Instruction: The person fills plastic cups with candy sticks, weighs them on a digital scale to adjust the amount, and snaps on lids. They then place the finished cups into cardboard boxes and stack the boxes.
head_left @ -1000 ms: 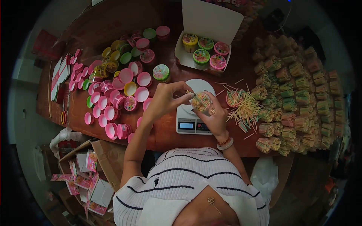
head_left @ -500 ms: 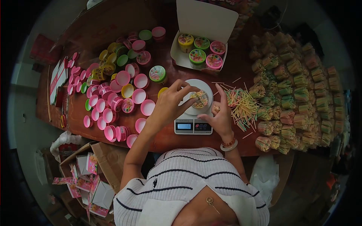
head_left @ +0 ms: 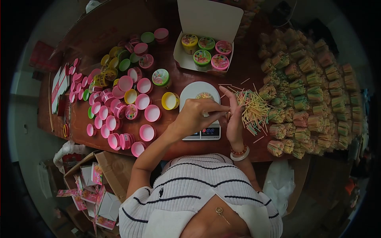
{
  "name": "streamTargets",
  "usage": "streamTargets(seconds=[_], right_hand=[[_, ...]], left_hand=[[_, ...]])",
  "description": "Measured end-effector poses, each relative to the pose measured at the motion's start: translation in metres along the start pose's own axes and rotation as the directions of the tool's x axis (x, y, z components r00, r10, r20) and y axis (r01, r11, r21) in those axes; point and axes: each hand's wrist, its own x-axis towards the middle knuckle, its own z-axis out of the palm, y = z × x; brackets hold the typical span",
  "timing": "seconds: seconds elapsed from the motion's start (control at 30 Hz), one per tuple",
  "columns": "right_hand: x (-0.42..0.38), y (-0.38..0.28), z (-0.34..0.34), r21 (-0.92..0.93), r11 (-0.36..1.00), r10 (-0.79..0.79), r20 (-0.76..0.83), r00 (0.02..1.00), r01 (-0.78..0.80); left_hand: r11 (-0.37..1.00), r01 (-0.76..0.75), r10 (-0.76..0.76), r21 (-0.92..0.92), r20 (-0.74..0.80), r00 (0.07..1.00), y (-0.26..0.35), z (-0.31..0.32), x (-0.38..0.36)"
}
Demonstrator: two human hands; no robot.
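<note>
While holding the right hand (head_left: 234, 121) with index finger stretched out, brings the left hand (head_left: 200, 113) across to meet it, fingertips drawn together at the right palm. Cannot tell about anything inside that pinch, or any grip by the right hand's lower fingers; too covered. Compared with half a second ago, moves left fingertips off the clear cup of sticks (head_left: 204, 95). Leaves cup on the pan of the white scale (head_left: 192, 89), partly hidden behind left hand; also blocks most of the display, lit and visible before. Uncovers the yellow tub (head_left: 170, 100) fully, near the scale. Note loose sticks (head_left: 254, 109) just beside right hand, bundled sticks (head_left: 314, 93) beyond; pink tubs (head_left: 152, 113) spread at left, as before. Farthest: see white box (head_left: 210, 18), lid raised, five tubs inside, unchanged.
</note>
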Motion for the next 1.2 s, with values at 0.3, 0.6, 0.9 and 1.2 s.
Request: streamTargets(seconds=[0.3,0.6,0.9,1.2], right_hand=[[0.005,0.007,0.003,0.245,0.966,0.071,0.068,0.995,-0.086],[0.001,0.016,-0.017,-0.284,0.958,-0.04,-0.008,0.999,0.036],[-0.009,0.02,-0.043,-0.237,0.971,0.005,-0.145,0.989,-0.039],[-0.013,0.014,-0.049,-0.208,0.974,0.042,-0.201,0.979,-0.084]], left_hand=[[0.961,0.22,-0.258,-0.165,-0.264,0.929,-0.015,-0.049,-0.013],[0.959,0.147,-0.102,0.242,-0.189,0.977,-0.029,-0.041,-0.023],[0.983,0.176,-0.158,0.044,-0.274,0.949,-0.031,-0.029,-0.026],[0.966,0.071,-0.025,0.248,-0.182,0.983,-0.031,-0.021,-0.029]])
